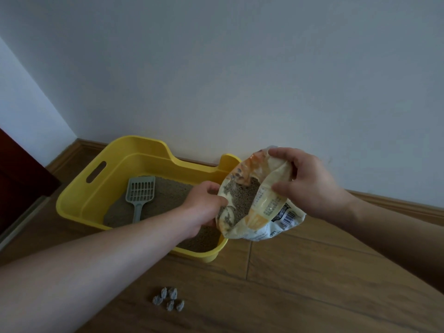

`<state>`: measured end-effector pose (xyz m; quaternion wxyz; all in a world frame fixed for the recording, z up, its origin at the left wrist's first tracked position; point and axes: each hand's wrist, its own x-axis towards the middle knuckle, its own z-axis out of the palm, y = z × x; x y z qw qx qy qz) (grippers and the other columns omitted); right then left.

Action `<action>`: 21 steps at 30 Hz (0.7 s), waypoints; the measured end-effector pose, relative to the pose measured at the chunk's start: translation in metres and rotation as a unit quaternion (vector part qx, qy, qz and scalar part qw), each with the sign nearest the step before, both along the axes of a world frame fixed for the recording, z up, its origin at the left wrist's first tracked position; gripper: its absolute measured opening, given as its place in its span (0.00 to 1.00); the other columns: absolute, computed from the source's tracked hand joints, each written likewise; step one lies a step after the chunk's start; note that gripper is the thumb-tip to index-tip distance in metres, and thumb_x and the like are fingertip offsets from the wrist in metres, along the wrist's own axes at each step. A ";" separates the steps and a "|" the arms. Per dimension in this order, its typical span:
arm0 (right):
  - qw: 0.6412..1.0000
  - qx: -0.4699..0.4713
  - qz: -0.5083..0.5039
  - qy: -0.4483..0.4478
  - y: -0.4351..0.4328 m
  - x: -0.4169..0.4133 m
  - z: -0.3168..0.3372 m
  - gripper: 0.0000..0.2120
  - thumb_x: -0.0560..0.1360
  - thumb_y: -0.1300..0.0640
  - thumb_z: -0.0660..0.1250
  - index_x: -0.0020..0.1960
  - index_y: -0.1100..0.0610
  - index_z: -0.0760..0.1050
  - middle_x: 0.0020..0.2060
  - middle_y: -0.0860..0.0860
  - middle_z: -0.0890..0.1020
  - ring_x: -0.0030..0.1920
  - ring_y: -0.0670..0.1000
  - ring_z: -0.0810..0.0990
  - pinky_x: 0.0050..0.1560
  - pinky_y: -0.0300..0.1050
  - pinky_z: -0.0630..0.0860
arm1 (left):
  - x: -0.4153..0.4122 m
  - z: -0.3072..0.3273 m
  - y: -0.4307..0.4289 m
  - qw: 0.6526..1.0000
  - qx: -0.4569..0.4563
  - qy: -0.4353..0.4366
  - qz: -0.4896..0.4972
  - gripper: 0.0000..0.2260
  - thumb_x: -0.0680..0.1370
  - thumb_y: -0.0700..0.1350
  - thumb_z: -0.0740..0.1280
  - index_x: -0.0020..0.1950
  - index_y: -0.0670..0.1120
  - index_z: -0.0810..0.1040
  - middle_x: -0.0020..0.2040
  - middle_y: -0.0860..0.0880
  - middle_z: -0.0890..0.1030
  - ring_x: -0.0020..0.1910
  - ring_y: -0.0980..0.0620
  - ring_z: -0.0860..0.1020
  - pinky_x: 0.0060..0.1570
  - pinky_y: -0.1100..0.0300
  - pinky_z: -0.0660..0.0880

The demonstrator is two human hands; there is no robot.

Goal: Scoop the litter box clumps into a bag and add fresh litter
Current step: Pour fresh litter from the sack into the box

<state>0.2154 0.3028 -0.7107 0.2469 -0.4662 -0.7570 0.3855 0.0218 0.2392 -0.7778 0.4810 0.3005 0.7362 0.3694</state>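
A yellow litter box stands on the floor against the wall, filled with grey-brown litter. A grey slotted scoop lies in the litter at the box's left side. Over the box's right end I hold an open litter bag, white and orange, with litter showing in its mouth. My left hand pinches the left edge of the bag's mouth. My right hand grips the bag's upper right edge. Several grey clumps lie on the floor in front of the box.
The wooden floor runs to a wood baseboard under a white wall. A dark door stands at the left, close to the box's left end.
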 end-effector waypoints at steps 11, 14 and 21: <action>0.999 -0.028 -0.021 0.024 -0.004 0.034 0.000 0.32 0.70 0.71 0.70 0.71 0.54 0.70 0.63 0.46 0.75 0.60 0.45 0.77 0.61 0.40 0.74 | 0.017 0.015 0.003 0.997 0.038 0.065 -0.019 0.13 0.77 0.37 0.68 0.59 0.50 0.75 0.51 0.48 0.81 0.46 0.51 0.80 0.35 0.59 0.75; 0.998 -0.032 -0.037 0.028 -0.003 0.047 -0.001 0.31 0.70 0.70 0.70 0.71 0.54 0.70 0.60 0.47 0.78 0.57 0.45 0.79 0.57 0.39 0.76 | 0.025 0.019 0.006 0.994 0.058 0.082 -0.033 0.13 0.77 0.37 0.67 0.58 0.51 0.75 0.49 0.51 0.80 0.44 0.54 0.79 0.34 0.61 0.73; 0.996 -0.040 -0.072 0.028 0.005 0.082 -0.011 0.31 0.70 0.68 0.72 0.70 0.52 0.71 0.57 0.48 0.80 0.54 0.46 0.81 0.55 0.43 0.79 | 0.047 0.027 0.022 0.984 0.093 0.143 -0.044 0.11 0.76 0.37 0.68 0.55 0.50 0.78 0.46 0.50 0.81 0.40 0.53 0.80 0.33 0.60 0.75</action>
